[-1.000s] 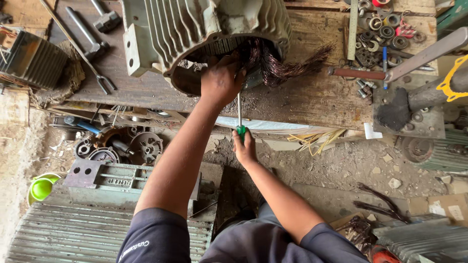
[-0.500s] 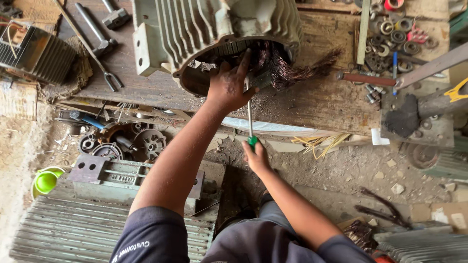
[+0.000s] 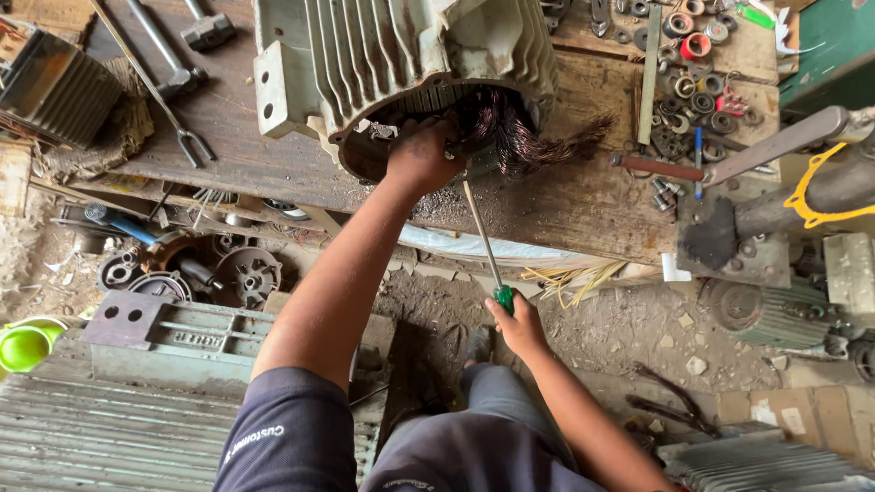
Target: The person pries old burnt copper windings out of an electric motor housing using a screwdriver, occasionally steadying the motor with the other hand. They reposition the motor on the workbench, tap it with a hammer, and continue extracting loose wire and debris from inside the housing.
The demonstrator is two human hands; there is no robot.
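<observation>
The screwdriver [image 3: 483, 246] has a green handle and a grey metal shaft. The ribbed motor housing [image 3: 410, 55] is pale grey-green, its windings [image 3: 519, 137] coppery brown. The table [image 3: 565, 200] is weathered brown wood. A cup [image 3: 23, 346] is lime green.

Motor repair workshop, rough and cluttered. Worn wooden workbench [image 3: 565, 196] under left hand [image 3: 421, 157], bearing finned motor housing [image 3: 410, 55] with copper windings [image 3: 519, 137] spilling out. Right of that hand: scattered bearings and washers [image 3: 697, 87]. Left of it: hammers [image 3: 182, 55], finned metal part [image 3: 50, 87]. Below bench, left of right hand [image 3: 518, 326]: greasy motor parts [image 3: 196, 273], corrugated metal sheet [image 3: 100, 446]. Dirt floor [image 3: 638, 337] with debris just right of right hand.
</observation>
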